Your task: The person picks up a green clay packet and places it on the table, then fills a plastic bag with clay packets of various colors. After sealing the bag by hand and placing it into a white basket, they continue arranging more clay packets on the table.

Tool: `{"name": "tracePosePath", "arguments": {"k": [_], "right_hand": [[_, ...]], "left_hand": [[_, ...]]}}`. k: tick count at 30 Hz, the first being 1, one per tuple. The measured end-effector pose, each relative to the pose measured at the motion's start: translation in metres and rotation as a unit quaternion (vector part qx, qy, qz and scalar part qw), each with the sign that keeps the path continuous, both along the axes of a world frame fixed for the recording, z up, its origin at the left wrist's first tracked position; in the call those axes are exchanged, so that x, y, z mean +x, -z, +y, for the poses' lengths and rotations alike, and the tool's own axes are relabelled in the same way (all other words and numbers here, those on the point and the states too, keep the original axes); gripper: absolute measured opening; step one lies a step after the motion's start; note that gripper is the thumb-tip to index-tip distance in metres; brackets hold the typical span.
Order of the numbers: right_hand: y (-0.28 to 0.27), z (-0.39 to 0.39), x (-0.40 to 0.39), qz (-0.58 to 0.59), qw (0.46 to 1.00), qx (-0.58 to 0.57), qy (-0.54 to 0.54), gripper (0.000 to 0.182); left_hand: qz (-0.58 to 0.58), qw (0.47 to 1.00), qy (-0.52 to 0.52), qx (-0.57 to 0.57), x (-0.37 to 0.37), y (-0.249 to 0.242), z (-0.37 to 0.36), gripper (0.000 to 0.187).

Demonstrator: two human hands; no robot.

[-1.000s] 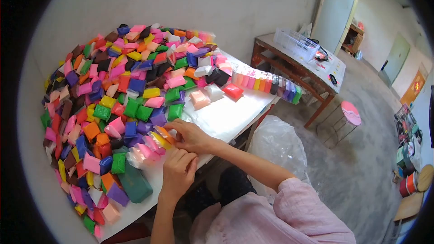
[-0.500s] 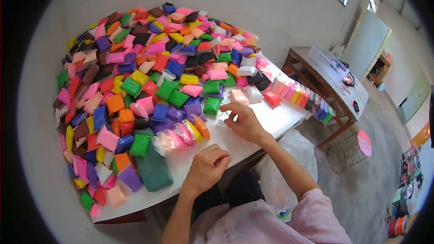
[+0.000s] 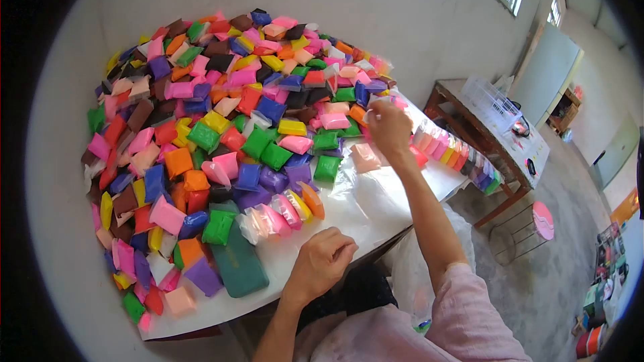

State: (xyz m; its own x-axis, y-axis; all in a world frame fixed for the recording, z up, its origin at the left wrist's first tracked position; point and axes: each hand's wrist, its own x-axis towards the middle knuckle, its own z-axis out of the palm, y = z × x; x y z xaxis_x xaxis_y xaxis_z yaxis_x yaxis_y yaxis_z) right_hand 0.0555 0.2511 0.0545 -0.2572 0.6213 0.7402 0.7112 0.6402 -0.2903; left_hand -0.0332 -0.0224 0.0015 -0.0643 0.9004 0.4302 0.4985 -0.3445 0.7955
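My right hand reaches over the right part of a big heap of small coloured packets. Its fingers are bent together, and what they grip, if anything, is hidden. A pale peach packet lies just left of it, and a red packet shows partly behind my wrist. My left hand is curled closed near the table's front edge, with nothing visible in it. Beside it stands a short row of packets, including a pink packet and an orange packet. A green packet lies farther back.
A dark green case lies on the white table, partly under packets. A long row of packets runs along the right end. Beyond are a second table with a clear basket and a pink-topped stool. A plastic bag hangs below.
My right hand has moved away from me and to the right, from the bare tabletop to the packets. Its fingers have closed. My left hand stays curled, and the view has shifted slightly.
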Motion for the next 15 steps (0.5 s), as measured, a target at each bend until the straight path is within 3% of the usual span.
{"name": "tracePosePath", "arguments": {"k": [3, 7, 8, 11, 15], "right_hand": [[-0.002, 0.013, 0.019, 0.011, 1.0, 0.017, 0.023, 0.017], [0.005, 0.01, 0.011, -0.044, 0.998, -0.013, -0.046, 0.016], [0.007, 0.012, 0.006, -0.058, 0.996, 0.044, -0.051, 0.015], [0.004, 0.017, 0.002, -0.067, 0.996, 0.051, -0.006, 0.015], [0.0, 0.007, -0.004, -0.13, 0.99, -0.046, -0.036, 0.017]], "left_hand": [[0.002, 1.0, -0.001, -0.003, 0.0, 0.0, 0.001, 0.01], [0.011, 1.0, -0.004, 0.004, 0.001, -0.001, 0.001, 0.01], [0.013, 1.0, -0.005, 0.001, 0.001, -0.002, 0.0, 0.009], [0.002, 1.0, -0.006, 0.005, 0.002, -0.002, -0.001, 0.009], [0.007, 1.0, -0.015, -0.003, 0.0, -0.001, 0.001, 0.009]]}}
